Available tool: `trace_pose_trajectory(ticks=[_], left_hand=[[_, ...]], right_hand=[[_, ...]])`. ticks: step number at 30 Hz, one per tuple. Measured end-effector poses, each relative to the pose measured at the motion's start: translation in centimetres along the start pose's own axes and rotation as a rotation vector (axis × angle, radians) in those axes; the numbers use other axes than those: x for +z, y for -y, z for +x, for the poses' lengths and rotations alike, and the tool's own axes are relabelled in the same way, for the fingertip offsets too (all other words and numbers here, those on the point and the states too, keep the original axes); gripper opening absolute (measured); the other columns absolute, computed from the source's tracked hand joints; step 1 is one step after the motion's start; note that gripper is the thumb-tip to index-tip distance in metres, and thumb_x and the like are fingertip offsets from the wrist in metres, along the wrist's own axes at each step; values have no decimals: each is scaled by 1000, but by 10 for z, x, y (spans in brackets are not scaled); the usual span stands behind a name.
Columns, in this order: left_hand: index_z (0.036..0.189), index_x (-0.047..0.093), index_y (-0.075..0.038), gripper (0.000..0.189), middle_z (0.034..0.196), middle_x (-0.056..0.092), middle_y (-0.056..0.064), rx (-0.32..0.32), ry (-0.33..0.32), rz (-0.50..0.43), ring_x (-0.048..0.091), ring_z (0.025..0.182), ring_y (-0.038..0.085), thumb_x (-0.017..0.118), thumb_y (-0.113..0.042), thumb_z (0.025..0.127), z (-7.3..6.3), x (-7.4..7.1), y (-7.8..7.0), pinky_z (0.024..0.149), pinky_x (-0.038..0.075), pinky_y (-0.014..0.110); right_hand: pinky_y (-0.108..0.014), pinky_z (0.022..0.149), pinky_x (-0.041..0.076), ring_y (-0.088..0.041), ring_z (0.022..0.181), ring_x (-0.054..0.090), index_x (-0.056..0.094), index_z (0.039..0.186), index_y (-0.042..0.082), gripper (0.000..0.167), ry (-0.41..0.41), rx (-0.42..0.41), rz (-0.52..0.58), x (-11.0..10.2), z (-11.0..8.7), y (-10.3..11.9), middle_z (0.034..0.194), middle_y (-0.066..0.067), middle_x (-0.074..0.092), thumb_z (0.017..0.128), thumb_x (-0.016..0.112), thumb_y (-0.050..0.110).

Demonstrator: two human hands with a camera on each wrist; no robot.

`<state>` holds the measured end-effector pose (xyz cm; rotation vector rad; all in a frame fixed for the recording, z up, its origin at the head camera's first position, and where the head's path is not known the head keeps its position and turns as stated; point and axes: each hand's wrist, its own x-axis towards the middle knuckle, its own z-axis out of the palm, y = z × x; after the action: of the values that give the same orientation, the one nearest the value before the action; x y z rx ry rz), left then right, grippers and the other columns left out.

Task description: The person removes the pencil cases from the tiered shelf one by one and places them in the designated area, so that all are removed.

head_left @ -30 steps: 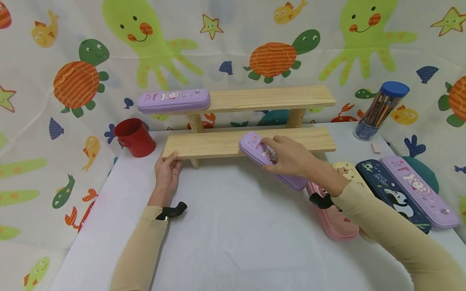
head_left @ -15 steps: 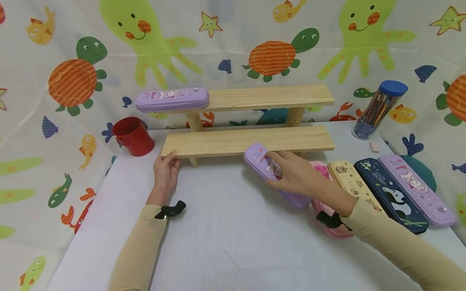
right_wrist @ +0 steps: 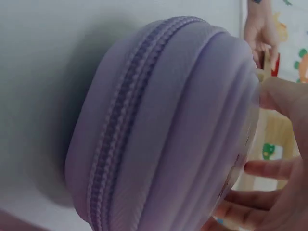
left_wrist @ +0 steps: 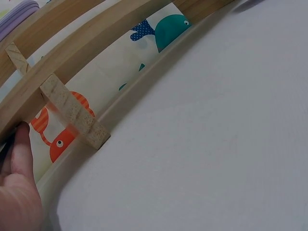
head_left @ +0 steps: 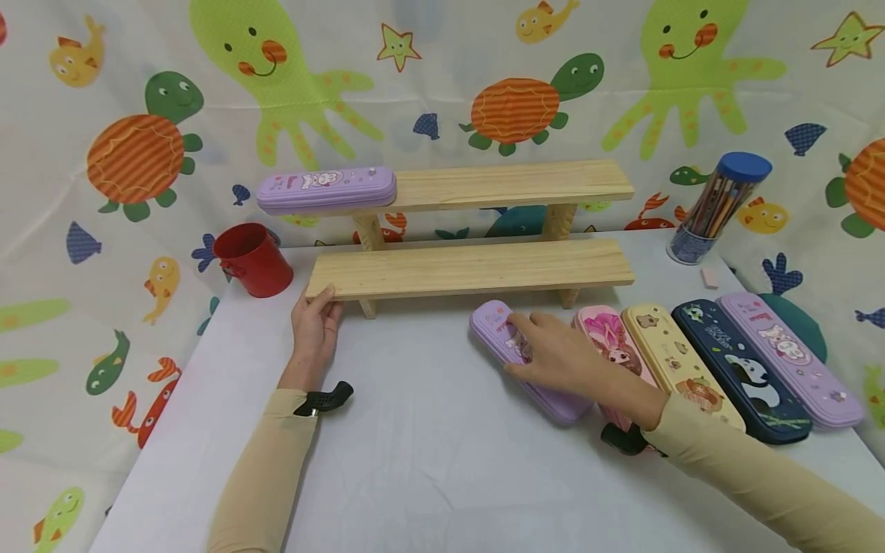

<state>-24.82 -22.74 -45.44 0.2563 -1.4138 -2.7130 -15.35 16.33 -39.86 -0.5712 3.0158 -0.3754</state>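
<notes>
My right hand [head_left: 570, 361] grips a purple zippered pencil case [head_left: 556, 403] from above, slanted close over the white table in front of the shelf. In the right wrist view, the ribbed end and zipper of the pencil case [right_wrist: 159, 130] fill the middle, thumb and fingers at its top edges. My left hand [head_left: 316, 326] holds the front left corner of the two-tier wooden shelf [head_left: 477, 269], its thumb on the lower board. The left wrist view catches that hand [left_wrist: 19, 178] against the board's underside. Another purple pencil case [head_left: 328, 190] lies on the upper tier's left end.
Right of my right hand lie a pink pencil case [head_left: 615, 342], a yellow one [head_left: 674, 361], a navy panda one [head_left: 740, 365] and a purple one [head_left: 791, 357], side by side. A red bucket [head_left: 253, 261], a pencil jar [head_left: 719, 207] and a pink eraser [head_left: 710, 278] stand farther back.
My right hand has brought the purple pencil case from the lower board's front down and toward me, beside the pink case. My left hand has stayed at the shelf.
</notes>
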Motion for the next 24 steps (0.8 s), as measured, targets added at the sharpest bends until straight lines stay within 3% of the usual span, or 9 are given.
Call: trace_pose_trajectory(ticks=[7, 13, 18, 24], left_hand=[[154, 31, -15, 65, 158, 39, 7, 7, -5, 11, 45, 141, 16, 63, -13, 98, 0, 2, 0, 112, 43, 25], [154, 31, -14, 64, 158, 39, 7, 12, -4, 1, 45, 141, 16, 62, -11, 98, 0, 2, 0, 110, 45, 24], [154, 31, -14, 65, 158, 39, 7, 2, -2, -17, 44, 142, 16, 63, -11, 97, 0, 3, -1, 111, 44, 25], [154, 31, -14, 65, 158, 39, 7, 5, -5, -8, 45, 142, 16, 63, -11, 97, 0, 2, 0, 111, 44, 25]], right_hand=[[-33, 59, 51, -21, 86, 58, 49, 143, 12, 76, -12, 37, -45, 11, -7, -3, 114, -14, 62, 81, 73, 48], [-28, 53, 48, -21, 79, 54, 47, 145, 12, 75, 43, 106, -45, 6, -11, -7, 119, -18, 57, 84, 70, 49], [-26, 45, 41, -22, 72, 52, 52, 137, 11, 68, 45, 170, -51, 1, -13, -12, 113, -18, 55, 85, 69, 51], [-25, 44, 38, -22, 67, 50, 56, 129, 7, 62, 22, 190, -57, -1, -16, -17, 113, -20, 54, 85, 68, 49]])
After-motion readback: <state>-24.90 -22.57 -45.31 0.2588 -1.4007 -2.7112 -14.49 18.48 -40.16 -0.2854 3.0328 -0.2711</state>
